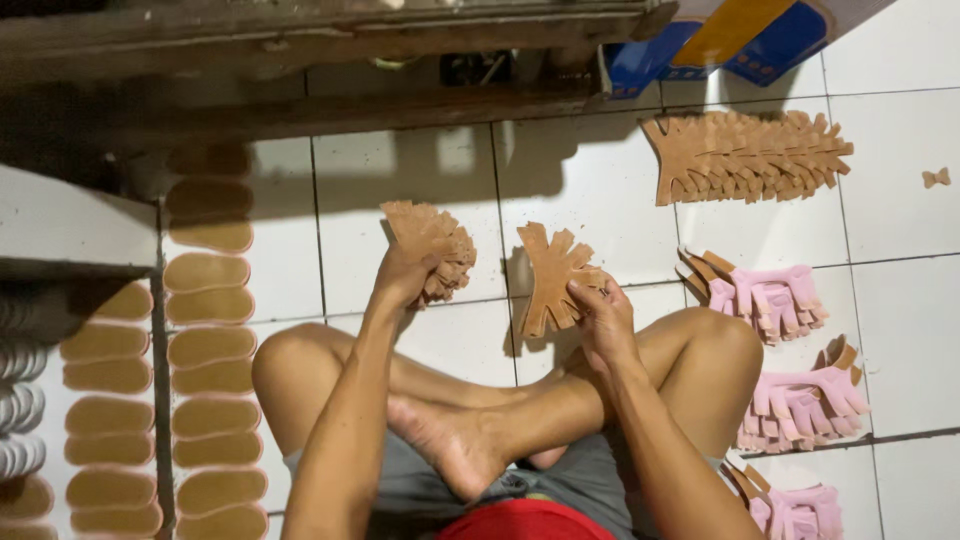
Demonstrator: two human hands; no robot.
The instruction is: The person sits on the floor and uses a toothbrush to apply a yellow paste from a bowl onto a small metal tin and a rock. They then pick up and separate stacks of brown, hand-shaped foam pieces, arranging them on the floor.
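While the person sits cross-legged on the tiled floor (590, 190), a stack of tan cutouts (435, 245) is gripped in the closed left hand (402, 275), and a single tan cutout (552, 275) is pinched by the right hand (600, 310) above the knees.

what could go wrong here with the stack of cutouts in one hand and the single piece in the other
The left hand grips a thick fanned stack of brown cutouts by one end only; pieces might slip out and scatter on the tiled floor. The right hand pinches a single brown cutout by its edge, so its thin strips may bend or tear. Dropped pieces could mix with the pink cutout piles nearby.
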